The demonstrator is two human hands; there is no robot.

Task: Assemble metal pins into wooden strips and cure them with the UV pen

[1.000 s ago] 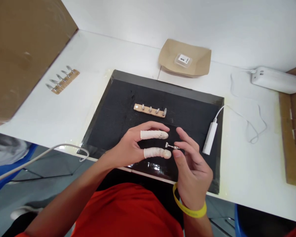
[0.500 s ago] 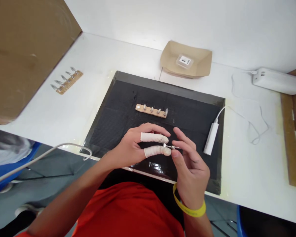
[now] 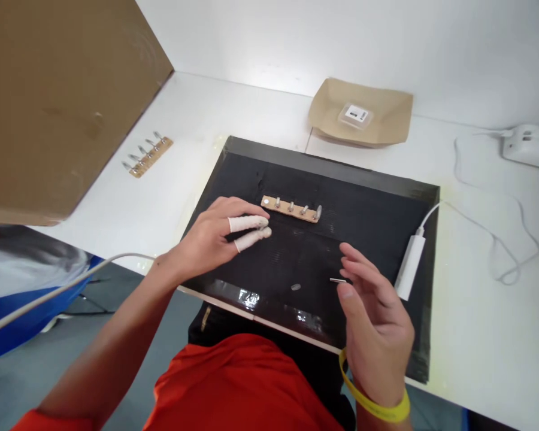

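Note:
Above the black mat [image 3: 305, 251], my left hand [image 3: 215, 230] has white finger cots on its thumb and index finger. Those two fingertips are pinched together; whatever is between them is too small to make out. My right hand [image 3: 375, 311], with a yellow wristband [image 3: 381, 412], holds a short thin metal pin [image 3: 336, 280] at thumb and fingertips. On the mat between the hands lies a small clear oblong piece [image 3: 295, 287]. Just beyond my left fingertips is a cardboard strip [image 3: 284, 211] with several small metal pegs standing in it and a white dot at its left end.
A second cardboard strip [image 3: 137, 173] with several pointed metal pegs lies to the left. Behind the mat stands a brown paper tray [image 3: 388, 129] holding a clear labelled box [image 3: 356, 115]. On the right are a white stick-shaped device [image 3: 409, 266] with a cable and a white power block [image 3: 532, 146].
My hands have moved apart, the left going leftward and away from me. The white-headed pin with a metal collar was between both hands; now only a bare metal pin shows in my right.

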